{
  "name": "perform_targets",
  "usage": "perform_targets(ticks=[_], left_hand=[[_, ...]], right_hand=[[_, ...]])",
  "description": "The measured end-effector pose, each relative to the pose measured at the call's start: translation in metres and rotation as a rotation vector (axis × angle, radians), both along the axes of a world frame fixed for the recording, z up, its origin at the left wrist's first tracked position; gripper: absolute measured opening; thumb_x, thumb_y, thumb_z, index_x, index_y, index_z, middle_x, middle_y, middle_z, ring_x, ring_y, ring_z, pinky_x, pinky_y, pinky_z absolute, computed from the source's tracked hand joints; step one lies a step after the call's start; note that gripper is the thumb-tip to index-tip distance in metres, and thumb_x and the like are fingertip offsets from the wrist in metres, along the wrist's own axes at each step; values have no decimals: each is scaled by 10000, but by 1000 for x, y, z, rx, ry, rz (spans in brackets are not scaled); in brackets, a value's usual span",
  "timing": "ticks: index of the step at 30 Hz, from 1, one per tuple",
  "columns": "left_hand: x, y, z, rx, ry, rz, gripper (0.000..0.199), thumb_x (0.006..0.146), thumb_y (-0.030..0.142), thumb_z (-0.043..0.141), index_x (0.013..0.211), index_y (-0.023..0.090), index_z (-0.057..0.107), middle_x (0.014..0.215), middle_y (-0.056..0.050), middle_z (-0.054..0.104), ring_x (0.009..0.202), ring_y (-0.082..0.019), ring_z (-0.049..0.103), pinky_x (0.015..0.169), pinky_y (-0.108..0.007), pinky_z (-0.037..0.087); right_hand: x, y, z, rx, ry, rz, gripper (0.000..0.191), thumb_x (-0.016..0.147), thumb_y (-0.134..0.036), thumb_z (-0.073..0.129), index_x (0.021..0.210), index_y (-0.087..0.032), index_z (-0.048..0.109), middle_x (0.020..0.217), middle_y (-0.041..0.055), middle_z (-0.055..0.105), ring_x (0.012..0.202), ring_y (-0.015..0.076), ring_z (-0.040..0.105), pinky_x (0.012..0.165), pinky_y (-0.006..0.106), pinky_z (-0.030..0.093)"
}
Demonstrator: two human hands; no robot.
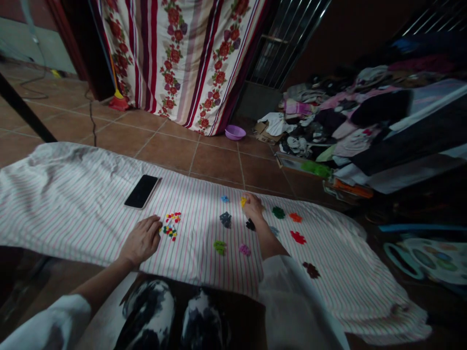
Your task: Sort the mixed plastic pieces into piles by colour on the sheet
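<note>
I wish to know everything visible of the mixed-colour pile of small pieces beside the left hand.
The mixed-colour pile of small pieces looks like plastic, with red, yellow and green among its colours. It lies scattered in an upper and a lower cluster on the striped white cloth. The left hand is at its left edge; contact is unclear.

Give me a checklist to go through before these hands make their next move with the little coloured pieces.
1. Right hand at the yellow pile: ok, fingertips are there.
2. Right hand gripping a piece: cannot tell, the fingers hide it.
3. Left hand beside the mixed pile: ok.
4. Red pile and brown pile apart: ok, bare cloth lies between.
5. Phone off the pieces: ok, it lies beyond the left hand.
6. Cloth smooth throughout: not ok, its left end is wrinkled.
</note>
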State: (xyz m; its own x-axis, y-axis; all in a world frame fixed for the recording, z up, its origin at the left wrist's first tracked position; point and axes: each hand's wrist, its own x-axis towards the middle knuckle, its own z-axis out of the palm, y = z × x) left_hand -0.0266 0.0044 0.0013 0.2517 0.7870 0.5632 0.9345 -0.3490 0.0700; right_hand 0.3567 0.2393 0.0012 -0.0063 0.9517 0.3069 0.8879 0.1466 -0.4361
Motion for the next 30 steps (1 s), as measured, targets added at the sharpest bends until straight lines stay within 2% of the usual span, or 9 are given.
perform_targets(ticks=[4, 7, 11, 13, 15, 17, 19, 24, 30], left_hand=[[0, 0, 0, -45, -35, 11, 227, 843, 145, 457, 1044, 153, 564, 1101, -125, 635, 1101, -242, 582, 925, -404, 505], [-1, 0, -1, -76, -71, 18, 243, 840, 153, 455, 1049, 160, 579, 1110, -126, 635, 1115, -249, 576, 941, -425, 496], [-1, 0, -4, -93, -89, 19, 252, 840, 156, 455, 1051, 157, 593, 1112, -132, 635, 1125, -257, 567, 943, -431, 493], [-2, 0, -5, -99, -95, 18, 250, 840, 157, 455, 1044, 159, 599, 1118, -136, 634, 1129, -260, 563, 943, -434, 491], [-2, 0, -5, -99, -101, 20, 251, 841, 156, 453, 1044, 162, 598, 1128, -137, 629, 1136, -260, 557, 951, -435, 484], [-2, -1, -5, -101, -97, 21, 250, 845, 152, 447, 1049, 157, 591, 1133, -137, 624, 1144, -258, 551, 960, -428, 475], [-2, -1, -4, -107, -83, 20, 242, 853, 151, 436, 1046, 151, 582, 1126, -138, 621, 1139, -254, 550, 960, -419, 473], [-2, 0, -3, -107, -63, 25, 226, 867, 157, 418, 1036, 151, 569, 1120, -134, 618, 1130, -250, 553, 949, -413, 477], [-1, 0, -4, -102, -121, 20, 246, 843, 148, 435, 1039, 164, 582, 1118, -134, 622, 1136, -260, 551, 941, -438, 482]], right_hand=[[-13, 0, 10, 71, 61, -34, 419, 720, -70, 408, 1020, -154, 688, 1104, 131, 662, 1070, 251, 569, 1005, 415, 406], [-35, -9, 19, 135, 118, 76, 411, 739, -79, 417, 1039, -153, 689, 1140, 138, 651, 1105, 252, 557, 1026, 428, 399], [-76, -36, 26, 116, 197, 202, 366, 782, -108, 441, 1042, -171, 691, 1127, 126, 646, 1112, 244, 556, 1023, 415, 421], [-99, -56, 24, 82, 251, 274, 338, 799, -116, 447, 1023, -183, 692, 1065, 108, 651, 1047, 222, 585, 970, 376, 468], [-121, -80, 18, 34, 323, 371, 290, 825, -140, 459, 992, -188, 691, 1008, 96, 648, 928, 192, 614, 844, 315, 526], [-141, -106, 12, -12, 385, 468, 235, 842, -163, 483, 952, -197, 688, 950, 74, 637, 819, 162, 618, 746, 271, 540], [-159, -130, 5, -49, 420, 551, 194, 847, -168, 509, 923, -202, 684, 914, 58, 629, 783, 150, 618, 709, 257, 538], [-184, -166, -5, -97, 371, 748, 190, 866, -126, 518, 895, -200, 691, 900, 49, 638, 877, 165, 626, 825, 295, 513], [-190, -172, -11, -105, 298, 730, 240, 894, -113, 480, 944, -202, 697, 932, 62, 634, 917, 174, 617, 870, 314, 498]])
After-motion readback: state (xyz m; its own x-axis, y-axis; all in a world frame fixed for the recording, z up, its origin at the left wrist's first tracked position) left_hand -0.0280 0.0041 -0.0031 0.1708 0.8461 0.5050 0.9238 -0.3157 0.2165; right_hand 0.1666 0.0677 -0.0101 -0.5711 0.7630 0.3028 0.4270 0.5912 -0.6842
